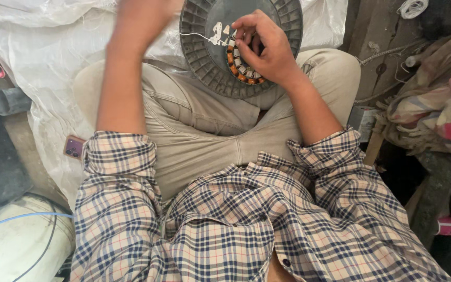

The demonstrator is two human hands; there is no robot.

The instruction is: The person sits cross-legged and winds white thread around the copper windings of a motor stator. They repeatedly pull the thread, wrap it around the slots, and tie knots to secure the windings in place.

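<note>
A round grey ribbed motor housing (204, 62) rests on my lap between my knees, with a ring of orange copper coils (238, 65) and white insulation inside it. My right hand (264, 44) lies over the coils, its fingers pinched on a white thread (199, 36) that runs left across the housing. My left hand (142, 15) is raised at the top edge of the view, blurred and partly cut off. Its fingers are hidden, so what it holds cannot be made out.
A white plastic sheet (43, 57) covers the floor to the left and behind. A phone (73, 147) lies beside my left elbow. A blue cable (16, 216) crosses a white drum at the lower left. Patterned cloth (439, 109) and cords lie at the right.
</note>
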